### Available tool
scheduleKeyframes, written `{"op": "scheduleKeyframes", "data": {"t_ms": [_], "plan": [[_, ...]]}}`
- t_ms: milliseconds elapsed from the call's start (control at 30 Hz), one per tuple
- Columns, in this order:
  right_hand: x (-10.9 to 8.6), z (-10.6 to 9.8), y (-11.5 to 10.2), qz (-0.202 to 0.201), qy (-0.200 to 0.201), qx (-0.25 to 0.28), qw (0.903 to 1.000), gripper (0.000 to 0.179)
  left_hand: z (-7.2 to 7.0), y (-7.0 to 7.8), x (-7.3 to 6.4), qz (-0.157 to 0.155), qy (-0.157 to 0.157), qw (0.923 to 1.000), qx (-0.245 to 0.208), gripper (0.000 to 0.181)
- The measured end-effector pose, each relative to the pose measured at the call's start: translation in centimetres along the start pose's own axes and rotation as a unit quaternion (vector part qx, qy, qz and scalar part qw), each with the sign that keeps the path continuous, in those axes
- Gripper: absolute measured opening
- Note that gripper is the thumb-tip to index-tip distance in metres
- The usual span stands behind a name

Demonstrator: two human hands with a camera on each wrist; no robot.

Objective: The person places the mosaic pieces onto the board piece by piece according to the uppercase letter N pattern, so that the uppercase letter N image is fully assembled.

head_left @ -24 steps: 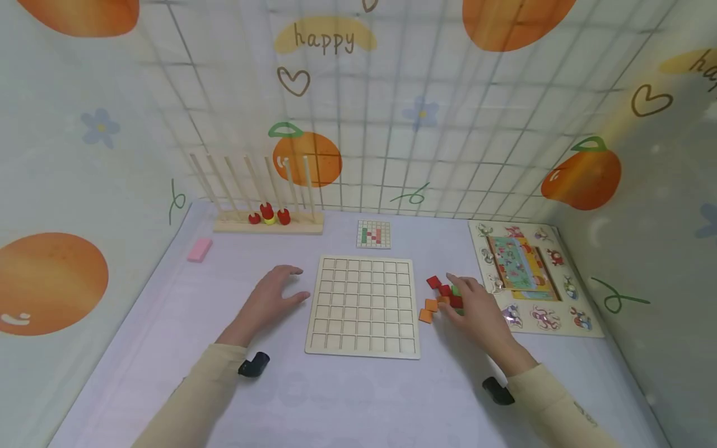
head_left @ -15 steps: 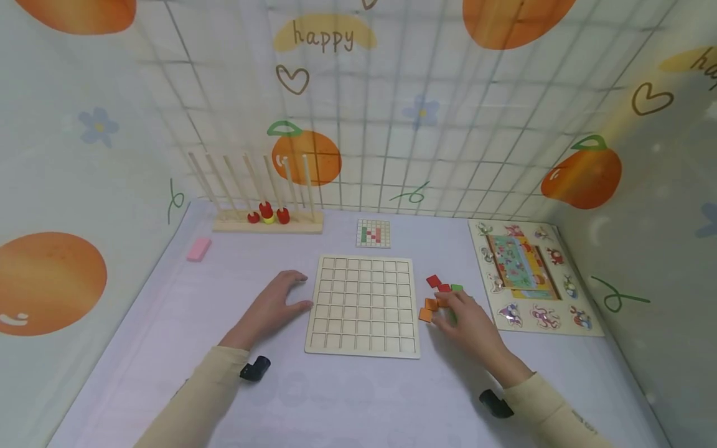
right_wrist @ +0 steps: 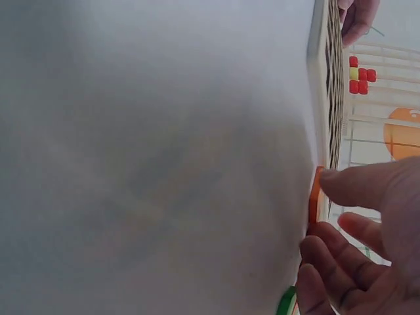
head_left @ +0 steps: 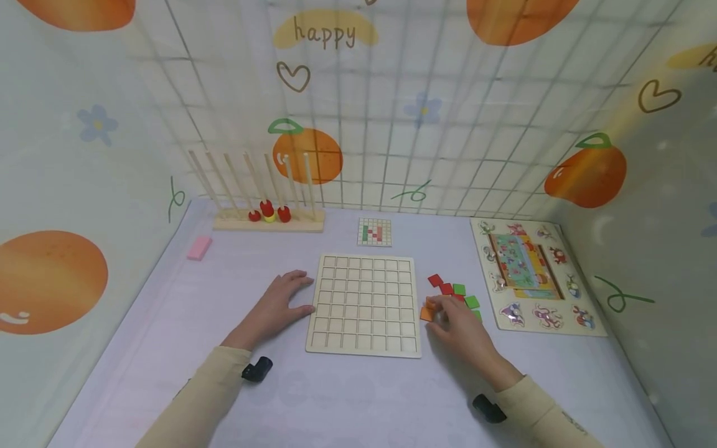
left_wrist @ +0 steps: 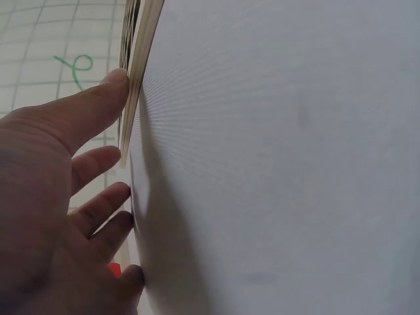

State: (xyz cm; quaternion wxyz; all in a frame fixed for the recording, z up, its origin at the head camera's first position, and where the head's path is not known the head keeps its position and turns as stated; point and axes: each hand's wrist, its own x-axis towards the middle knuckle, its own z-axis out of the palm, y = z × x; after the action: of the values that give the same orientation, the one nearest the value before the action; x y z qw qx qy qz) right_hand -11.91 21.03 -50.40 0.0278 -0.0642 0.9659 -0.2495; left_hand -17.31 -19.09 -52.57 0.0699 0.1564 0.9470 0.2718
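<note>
An unfilled wooden grid board point(head_left: 363, 305) lies in the middle of the table. My left hand point(head_left: 274, 308) is at its left side, fingers spread and relaxed, thumb tip right at the edge; the left wrist view shows the thumb against the board's side. Over a small pile of tiles to the board's right is my right hand point(head_left: 465, 326), its thumb and fingers bent about an orange square tile point(right_wrist: 315, 197). Another part of the orange tiles point(head_left: 426, 313) shows left of the fingertips. Red tiles point(head_left: 435, 280) and green tiles point(head_left: 472, 302) lie beyond and beside the hand, some partly covered.
Behind the board lies a small pattern card point(head_left: 374, 232) with green and red squares. A wooden peg rack point(head_left: 269, 228) with red and yellow beads stands back left, near a pink block point(head_left: 199, 248). A picture puzzle board point(head_left: 538, 277) lies at the right.
My right hand has moved left and toward me, off the red and green tiles and onto the orange ones, its fingers closing in. The left hand has edged right to the board.
</note>
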Motion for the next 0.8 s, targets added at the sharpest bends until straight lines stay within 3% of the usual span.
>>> {"op": "scheduleKeyframes", "data": {"t_ms": [367,533,800], "plan": [[0.33,0.39,0.20,-0.013,0.018,-0.002,0.9998,0.050,-0.20,0.26,-0.20,0.019,-0.015,0.9994,0.026,0.069],[0.50,0.34,0.22,-0.012,0.017,-0.005,0.9998,0.038,-0.31,0.28,-0.29,0.016,-0.029,0.9989,0.033,0.073],[0.53,0.13,0.32,0.003,0.011,-0.013,0.9999,0.025,-0.39,0.10,-0.20,0.041,-0.036,0.9978,0.037,0.074]]}}
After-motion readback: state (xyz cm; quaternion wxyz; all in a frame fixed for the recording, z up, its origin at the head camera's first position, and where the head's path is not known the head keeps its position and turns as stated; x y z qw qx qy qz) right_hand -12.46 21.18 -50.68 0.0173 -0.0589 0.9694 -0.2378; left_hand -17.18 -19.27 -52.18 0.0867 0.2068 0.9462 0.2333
